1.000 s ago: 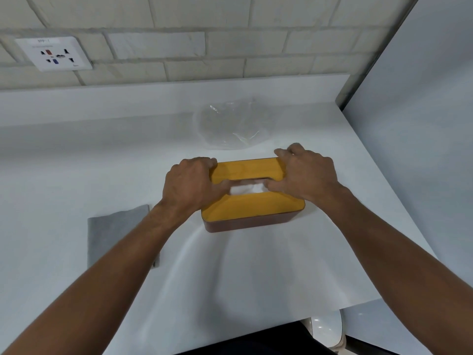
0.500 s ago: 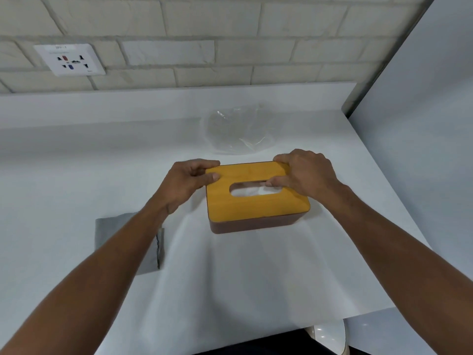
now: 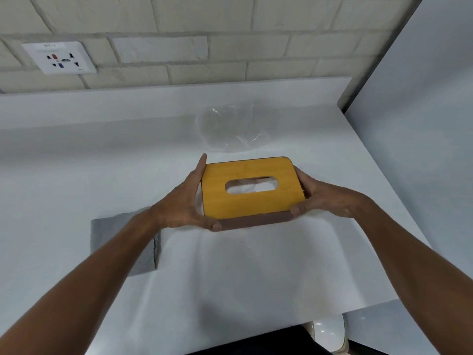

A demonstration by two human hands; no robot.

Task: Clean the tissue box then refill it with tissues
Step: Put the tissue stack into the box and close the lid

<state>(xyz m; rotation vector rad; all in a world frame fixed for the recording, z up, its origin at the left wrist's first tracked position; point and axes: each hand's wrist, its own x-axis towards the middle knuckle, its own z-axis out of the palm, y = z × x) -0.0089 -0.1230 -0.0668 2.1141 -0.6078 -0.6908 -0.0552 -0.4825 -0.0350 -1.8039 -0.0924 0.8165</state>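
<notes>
A wall socket point(image 3: 60, 57) sits on the brick wall above the far left of the desk point(image 3: 76, 175); its markings are too small to read. Near the desk's front left lies a grey cloth point(image 3: 120, 234); the left forearm crosses it and hides its near right part, so its full outline cannot be made out.

The left hand point(image 3: 184, 206) grasps the left end of the tissue box point(image 3: 252, 193); its fingers lie straight along that end and its thumb bends round the near left corner onto the brown front wall. The box is at the middle of the desk, somewhat toward the right edge; its yellow lid is on and faces up. White tissues point(image 3: 252, 188) show through the oval slot, but how many cannot be told. Only the lid and a strip of the front wall are visible; whether the base rests on the desk or is lifted just clear of it cannot be told.

Beyond the box, toward the back edge, lies a clear plastic wrapper point(image 3: 230, 129); it is faint against the white surface and its edges are hard to trace.

The right hand point(image 3: 325, 198) grasps the right end of the box; its thumb presses the near right corner, and its fingers are hidden behind the box.

A grey partition point(image 3: 422, 124) stands along the desk's right edge; below the front right corner a white rounded object point(image 3: 330, 331) is cut off by the frame and cannot be identified.
</notes>
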